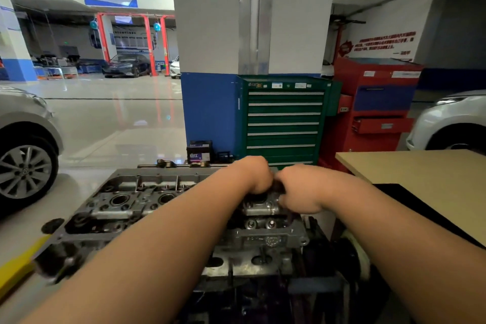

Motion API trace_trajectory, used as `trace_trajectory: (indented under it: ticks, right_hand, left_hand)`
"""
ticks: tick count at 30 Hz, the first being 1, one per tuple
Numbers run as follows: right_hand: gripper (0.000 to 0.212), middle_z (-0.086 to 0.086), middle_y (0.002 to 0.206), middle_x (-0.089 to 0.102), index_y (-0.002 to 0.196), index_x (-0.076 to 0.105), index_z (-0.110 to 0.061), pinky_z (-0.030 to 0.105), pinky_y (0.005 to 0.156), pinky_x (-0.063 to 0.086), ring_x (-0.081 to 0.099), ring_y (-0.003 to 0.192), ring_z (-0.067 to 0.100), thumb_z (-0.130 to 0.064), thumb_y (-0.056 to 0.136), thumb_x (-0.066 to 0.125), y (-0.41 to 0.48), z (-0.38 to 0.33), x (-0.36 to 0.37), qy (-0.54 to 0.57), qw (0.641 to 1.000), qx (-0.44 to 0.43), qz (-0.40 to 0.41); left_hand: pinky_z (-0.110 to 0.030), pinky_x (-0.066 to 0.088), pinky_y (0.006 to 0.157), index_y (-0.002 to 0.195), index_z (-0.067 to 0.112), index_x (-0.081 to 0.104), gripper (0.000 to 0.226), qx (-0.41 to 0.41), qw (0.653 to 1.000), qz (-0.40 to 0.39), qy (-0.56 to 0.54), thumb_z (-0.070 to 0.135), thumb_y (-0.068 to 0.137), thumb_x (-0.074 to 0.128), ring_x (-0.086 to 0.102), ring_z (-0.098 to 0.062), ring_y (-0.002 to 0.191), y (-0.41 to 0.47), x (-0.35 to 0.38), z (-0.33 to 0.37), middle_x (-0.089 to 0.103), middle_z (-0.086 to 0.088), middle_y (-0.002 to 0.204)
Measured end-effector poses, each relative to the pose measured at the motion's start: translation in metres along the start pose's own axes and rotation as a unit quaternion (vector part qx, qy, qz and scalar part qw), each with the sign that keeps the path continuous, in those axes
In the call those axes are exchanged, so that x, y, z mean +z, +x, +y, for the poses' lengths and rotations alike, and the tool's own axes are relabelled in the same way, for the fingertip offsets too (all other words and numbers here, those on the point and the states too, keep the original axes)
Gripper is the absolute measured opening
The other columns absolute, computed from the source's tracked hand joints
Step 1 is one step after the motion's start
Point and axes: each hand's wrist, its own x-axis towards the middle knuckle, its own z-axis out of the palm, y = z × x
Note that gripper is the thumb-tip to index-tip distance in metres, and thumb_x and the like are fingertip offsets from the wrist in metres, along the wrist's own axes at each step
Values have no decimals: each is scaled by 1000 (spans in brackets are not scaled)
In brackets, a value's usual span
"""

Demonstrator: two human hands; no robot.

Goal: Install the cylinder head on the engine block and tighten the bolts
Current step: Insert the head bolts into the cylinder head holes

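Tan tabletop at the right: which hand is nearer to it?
Right. The right hand is just left of the tan tabletop; the left hand is farther left, beyond the right one. Both grip a dark handle over the cylinder head.

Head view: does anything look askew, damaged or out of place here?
Nothing on the cylinder head looks damaged. Behind it, one drawer of the red cabinet sticks out, and a battery sits on the floor beside the pillar.
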Motion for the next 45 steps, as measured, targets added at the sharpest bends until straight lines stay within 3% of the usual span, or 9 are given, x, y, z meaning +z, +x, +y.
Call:
trace_trajectory:
  ticks: [5,13,15,18,23,28,34,41,45]
  right_hand:
    - [18,-1,103,64,101,62,-26,34,81,52,60,93,21,-23,90,48,-2,28,33,187,954,157,173]
    - [13,-4,91,68,85,61,-29,29,73,49,60,79,15,-21,91,52,-4,47,66,295,908,195,226]
    - [12,-4,91,68,89,61,-28,28,69,47,59,75,13,-22,91,52,-1,39,58,277,910,189,243]
    - [10,-5,90,65,94,61,-26,33,71,51,60,80,17,-26,91,52,9,2,39,232,931,131,250]
    - [13,-6,93,63,97,60,-26,37,77,53,58,83,14,-34,92,51,31,-103,18,218,958,-53,179]
    - [46,6,128,51,129,49,-18,43,98,43,49,116,27,-43,91,52,56,-185,14,98,972,-194,88]
    - [55,8,136,44,135,45,-15,40,98,40,43,122,27,-49,92,51,71,-200,7,85,976,-198,42]
    - [51,5,123,50,123,54,-15,39,88,48,52,104,23,-46,84,63,72,-207,-4,78,980,-182,7]
    - [41,2,100,58,106,61,-10,34,73,50,57,86,21,-42,82,70,77,-219,-21,29,983,-169,-58]
  left_hand:
    - [-45,35,102,139,13,43,44,-25,999,-37,2,32,104,23,37,-36,128,17,17,13,47,-19,133]
    - [-51,29,104,138,10,44,71,-69,997,30,-30,62,95,26,31,-37,130,14,35,18,36,-18,140]
    - [-49,36,99,129,7,49,62,-58,989,95,-94,58,94,36,41,-35,122,3,28,10,43,-17,129]
    - [-44,46,89,105,14,57,32,-16,988,148,-46,43,92,49,51,-30,106,-31,6,-35,54,-11,112]
    - [-27,40,70,91,23,61,11,-103,992,67,32,33,90,59,52,-18,79,-121,-27,-155,66,-3,98]
    - [-27,45,78,113,20,63,32,-212,973,3,86,42,90,57,59,-21,98,-178,-33,-226,63,-2,113]
    - [-26,39,75,128,24,50,64,-231,971,-18,49,57,76,67,52,-17,94,-173,-24,-232,57,1,123]
    - [-26,37,73,127,19,56,55,-212,963,-114,121,41,79,71,57,-21,105,-152,-34,-215,61,-2,120]
    - [-28,46,80,133,16,50,62,-205,951,-155,175,28,77,73,59,-22,108,-147,-34,-215,61,-4,122]
